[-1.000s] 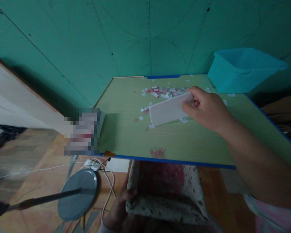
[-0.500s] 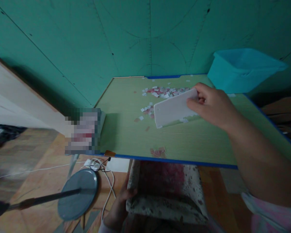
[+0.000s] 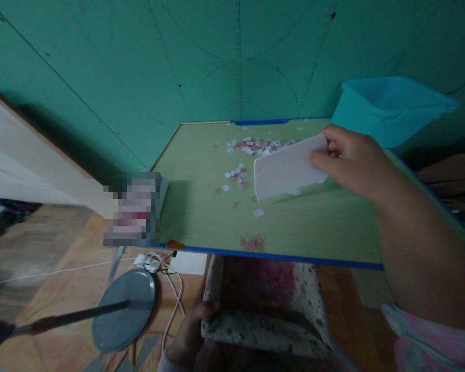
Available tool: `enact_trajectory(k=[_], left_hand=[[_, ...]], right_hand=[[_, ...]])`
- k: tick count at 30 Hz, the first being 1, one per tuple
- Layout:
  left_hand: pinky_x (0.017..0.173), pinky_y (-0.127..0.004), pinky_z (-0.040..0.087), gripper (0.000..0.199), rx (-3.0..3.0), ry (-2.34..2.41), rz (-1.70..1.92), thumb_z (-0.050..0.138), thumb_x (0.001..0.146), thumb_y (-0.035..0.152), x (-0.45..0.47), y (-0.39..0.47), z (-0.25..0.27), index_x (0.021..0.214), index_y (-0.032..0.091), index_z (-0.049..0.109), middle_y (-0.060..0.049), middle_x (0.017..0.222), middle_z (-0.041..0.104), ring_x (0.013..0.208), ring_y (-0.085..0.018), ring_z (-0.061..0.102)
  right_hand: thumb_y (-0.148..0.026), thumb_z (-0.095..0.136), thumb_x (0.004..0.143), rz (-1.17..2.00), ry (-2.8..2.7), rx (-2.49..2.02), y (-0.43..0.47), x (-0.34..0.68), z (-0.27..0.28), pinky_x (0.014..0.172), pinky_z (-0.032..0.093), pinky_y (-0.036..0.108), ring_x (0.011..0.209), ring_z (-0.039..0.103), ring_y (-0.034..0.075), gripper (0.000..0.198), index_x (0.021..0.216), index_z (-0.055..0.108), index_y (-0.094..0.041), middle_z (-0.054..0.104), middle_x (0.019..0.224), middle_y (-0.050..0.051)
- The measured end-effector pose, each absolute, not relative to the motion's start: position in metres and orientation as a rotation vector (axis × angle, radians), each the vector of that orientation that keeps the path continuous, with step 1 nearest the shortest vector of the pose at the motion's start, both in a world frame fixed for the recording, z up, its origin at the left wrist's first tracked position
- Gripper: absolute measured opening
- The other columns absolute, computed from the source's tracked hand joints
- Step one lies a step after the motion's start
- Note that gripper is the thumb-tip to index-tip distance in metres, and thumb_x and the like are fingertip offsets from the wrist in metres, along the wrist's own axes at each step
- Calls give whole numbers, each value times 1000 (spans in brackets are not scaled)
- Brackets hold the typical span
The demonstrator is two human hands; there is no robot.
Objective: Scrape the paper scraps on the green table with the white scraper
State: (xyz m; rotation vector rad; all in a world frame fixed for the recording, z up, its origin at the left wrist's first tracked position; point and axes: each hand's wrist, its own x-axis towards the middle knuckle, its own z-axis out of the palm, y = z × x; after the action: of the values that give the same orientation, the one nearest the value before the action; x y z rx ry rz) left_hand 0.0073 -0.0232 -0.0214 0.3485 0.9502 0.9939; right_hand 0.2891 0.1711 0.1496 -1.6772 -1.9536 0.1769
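My right hand (image 3: 351, 160) pinches a flat white plastic board (image 3: 287, 168) by its right end, holding it tilted over the table. Behind and left of the board lie small white and pink paper-like squares (image 3: 250, 146), spread across the tabletop. One loose white square (image 3: 259, 213) sits in front of the board. Below the table's front edge, my left hand (image 3: 189, 325) grips the left rim of a floral fabric-covered bin (image 3: 265, 328). Reddish-pink stuff shows in the bin's dark inside, too dim to make out.
The pale green table (image 3: 201, 217) has a blue front edge and stands against a green wall. A turquoise tub (image 3: 387, 113) is at the back right. Left are a pixelated box (image 3: 134, 212), a grey round stand base (image 3: 124, 310) and white cables (image 3: 176, 294) on the floor.
My right hand has moved the white board slightly right and up. A white square in front of it now shows on the table. My left hand and the bin have stayed put.
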Motion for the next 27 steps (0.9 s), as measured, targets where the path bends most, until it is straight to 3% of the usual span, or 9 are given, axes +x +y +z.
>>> enact_trajectory(k=[5, 12, 22, 27], left_hand=[[79, -35, 47, 57, 360, 973, 972, 54, 67, 13, 10, -21, -18, 123, 23, 51, -2, 88, 73, 91, -24, 64], [83, -35, 46, 61, 352, 967, 997, 55, 67, 10, 6, -23, -26, 126, 25, 47, -1, 92, 73, 99, -24, 61], [81, -34, 46, 57, 328, 948, 1009, 55, 69, 13, 7, -24, -27, 124, 25, 48, -1, 93, 72, 97, -24, 62], [80, -34, 47, 56, 308, 930, 983, 59, 67, 16, 9, -23, -22, 121, 24, 51, -1, 91, 72, 94, -24, 63]], right_hand=[[-27, 49, 71, 200, -2079, -1736, 172, 287, 150, 49, 22, 25, 53, 41, 10, 11, 67, 43, -19, 52, 61, 1], [-30, 49, 72, -70, -1908, -1842, 178, 295, 148, 50, 20, 27, 53, 38, 11, 15, 67, 39, -19, 51, 63, 3], [-31, 48, 75, 209, -2050, -1606, 172, 271, 129, 50, 25, 26, 54, 44, 13, 11, 75, 48, -20, 52, 62, 1], [-34, 46, 79, 139, -1978, -1543, 171, 264, 124, 50, 26, 25, 55, 45, 13, 18, 87, 51, -18, 52, 64, 2]])
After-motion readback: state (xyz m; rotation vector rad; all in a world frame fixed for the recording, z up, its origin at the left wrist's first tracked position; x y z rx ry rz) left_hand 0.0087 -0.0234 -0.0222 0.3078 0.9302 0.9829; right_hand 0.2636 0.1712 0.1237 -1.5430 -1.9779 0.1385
